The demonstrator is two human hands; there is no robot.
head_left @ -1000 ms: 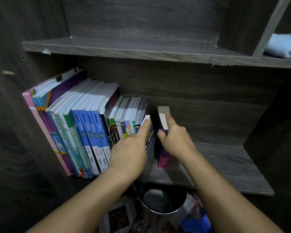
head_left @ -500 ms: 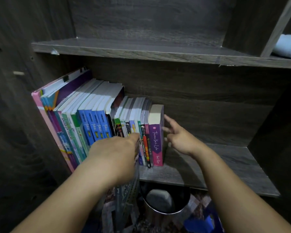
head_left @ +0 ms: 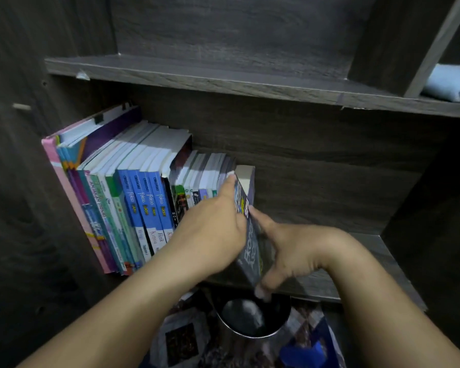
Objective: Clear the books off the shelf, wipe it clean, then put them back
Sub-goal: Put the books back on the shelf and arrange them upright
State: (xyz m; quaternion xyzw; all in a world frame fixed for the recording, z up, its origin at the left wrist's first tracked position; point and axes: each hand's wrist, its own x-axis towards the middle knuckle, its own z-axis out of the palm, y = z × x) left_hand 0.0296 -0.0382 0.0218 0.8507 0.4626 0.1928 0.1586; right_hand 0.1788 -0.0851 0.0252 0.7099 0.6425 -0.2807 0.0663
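Most of the books (head_left: 133, 203) stand packed at the left end of the shelf (head_left: 383, 251), spines out and leaning left. At the right end of that row the left hand (head_left: 213, 235) lies flat against the left cover of a grey book (head_left: 250, 245), fingers stretched straight up to its top corner; its thumb is hidden from me. The grey book sits between both hands, tilted, long axis running from the row's end down and out past the shelf's front edge, with a purple book (head_left: 246, 179) just behind its top. The right hand (head_left: 290, 251) grips it from the right, forefinger along the spine, thumb curled under the lower end. To my eye it wants standing upright and sliding straight back beside the purple book; bare board lies further right.
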